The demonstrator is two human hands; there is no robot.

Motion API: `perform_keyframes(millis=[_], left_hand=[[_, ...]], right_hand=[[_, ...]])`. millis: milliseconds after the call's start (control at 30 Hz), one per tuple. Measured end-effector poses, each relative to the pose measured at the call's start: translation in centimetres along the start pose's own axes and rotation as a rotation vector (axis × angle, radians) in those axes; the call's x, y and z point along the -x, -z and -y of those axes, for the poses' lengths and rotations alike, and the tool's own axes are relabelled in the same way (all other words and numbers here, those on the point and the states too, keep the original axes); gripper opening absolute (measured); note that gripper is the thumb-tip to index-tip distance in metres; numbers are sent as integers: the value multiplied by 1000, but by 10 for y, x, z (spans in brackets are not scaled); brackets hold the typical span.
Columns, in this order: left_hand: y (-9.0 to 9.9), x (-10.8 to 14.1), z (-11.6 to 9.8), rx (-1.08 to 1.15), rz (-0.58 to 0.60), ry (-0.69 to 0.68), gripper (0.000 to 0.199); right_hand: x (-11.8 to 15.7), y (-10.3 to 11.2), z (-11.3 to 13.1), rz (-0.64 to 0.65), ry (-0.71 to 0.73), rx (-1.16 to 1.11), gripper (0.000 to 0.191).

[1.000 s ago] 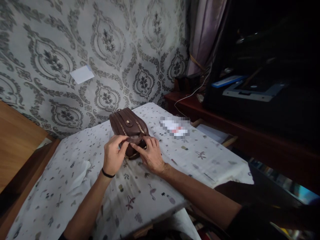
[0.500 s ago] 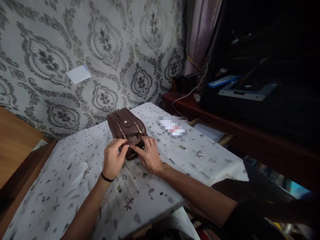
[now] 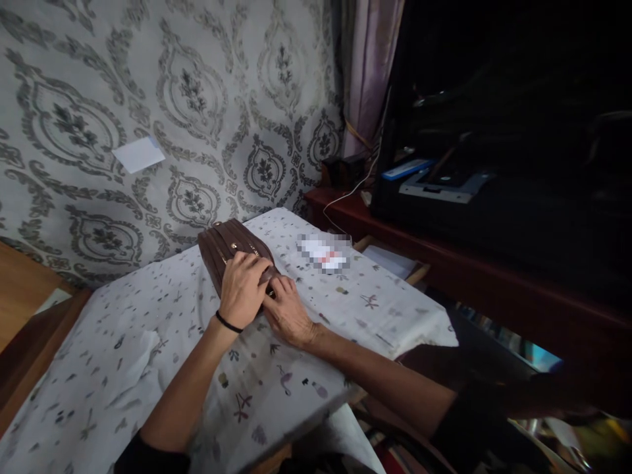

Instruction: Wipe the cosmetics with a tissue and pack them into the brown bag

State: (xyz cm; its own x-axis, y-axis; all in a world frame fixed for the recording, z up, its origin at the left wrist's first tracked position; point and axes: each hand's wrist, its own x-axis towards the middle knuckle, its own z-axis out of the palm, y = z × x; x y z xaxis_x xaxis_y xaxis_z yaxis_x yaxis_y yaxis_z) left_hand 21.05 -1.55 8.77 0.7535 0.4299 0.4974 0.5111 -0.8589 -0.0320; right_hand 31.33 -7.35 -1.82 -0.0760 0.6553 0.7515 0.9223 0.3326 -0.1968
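A brown leather-like bag [image 3: 211, 255] with gold-coloured zips and a round gold stud lies on the cloth-covered table. My left hand [image 3: 241, 288], a black band at its wrist, reaches over the bag's near part with the fingers bent down onto it. Close beside it, my right hand [image 3: 289, 313] is closed at the bag's near right end, thumb and fingers pinching at its edge. The two hands nearly touch and cover most of that end. What exactly the fingertips grip there is hidden.
The patterned tablecloth [image 3: 192, 395] has a wrinkled patch at left. A blurred-out white item [image 3: 323, 253] lies right of the bag. Beyond stand a dark red cabinet [image 3: 345, 217], an open drawer [image 3: 390, 260] and a large black screen [image 3: 494, 131]. Patterned wall behind.
My left hand has moved up and right, from the bag's near edge onto its top. My right hand stays at the near right end. The view has shifted slightly right.
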Motion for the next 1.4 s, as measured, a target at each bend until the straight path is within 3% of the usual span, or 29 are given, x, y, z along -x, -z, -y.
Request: perform_keyframes(millis=[233,433,833,1067,1400], left_hand=[[-5,-4,9,216,-130,207,13],[-7,-5,12,299,-169,276,14],[-8,-5,13,381,-178,302,15],[-9,-2,13,393,-171,297,16],[-9,1,11,243,-130,228,17]], right_hand=[[3,7,-3,-7,-19,-92,54],[6,1,-5,-21,-79,-66,55],[5,2,-3,-57,-80,-79,54],[5,2,0,-5,-107,-13,53],[3,4,3,5,-117,4,53]])
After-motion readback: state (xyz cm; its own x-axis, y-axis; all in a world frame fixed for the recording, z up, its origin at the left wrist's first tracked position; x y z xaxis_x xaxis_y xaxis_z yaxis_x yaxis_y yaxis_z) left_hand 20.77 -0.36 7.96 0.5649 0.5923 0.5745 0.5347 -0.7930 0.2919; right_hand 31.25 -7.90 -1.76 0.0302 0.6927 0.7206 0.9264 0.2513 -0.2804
